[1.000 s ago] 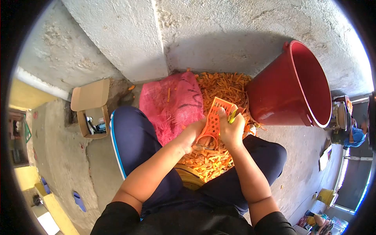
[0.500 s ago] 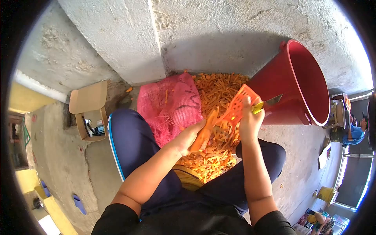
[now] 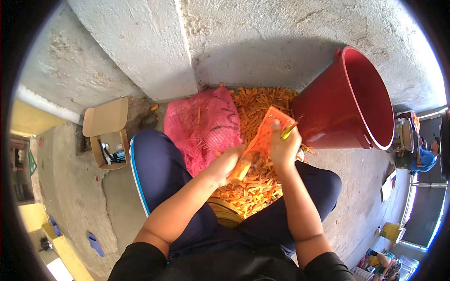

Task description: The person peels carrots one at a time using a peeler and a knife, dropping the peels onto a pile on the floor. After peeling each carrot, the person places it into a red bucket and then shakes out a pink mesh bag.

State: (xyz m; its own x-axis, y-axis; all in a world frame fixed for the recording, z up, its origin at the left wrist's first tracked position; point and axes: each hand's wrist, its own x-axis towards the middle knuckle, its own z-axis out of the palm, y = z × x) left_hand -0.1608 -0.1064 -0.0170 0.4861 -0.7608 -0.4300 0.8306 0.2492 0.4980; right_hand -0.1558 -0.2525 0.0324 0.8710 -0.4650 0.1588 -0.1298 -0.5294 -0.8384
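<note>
My left hand is wrapped round an orange root piece, above a heap of orange strips. In my right hand are an orange perforated plastic piece and a yellow-green handle; the blade seen earlier cannot be made out. The perforated piece reaches down to the root piece, near my left fingers. A pink mesh sack lies left of the heap. Part of a yellow round container shows between my legs.
A large red bucket leans on its side at right by the wall. An open cardboard box stands at left, with a blue slipper below it. Two people are far right.
My right hand has moved left and slightly down, bringing the perforated piece over the root piece. The blade is no longer distinct. My left hand has barely moved.
</note>
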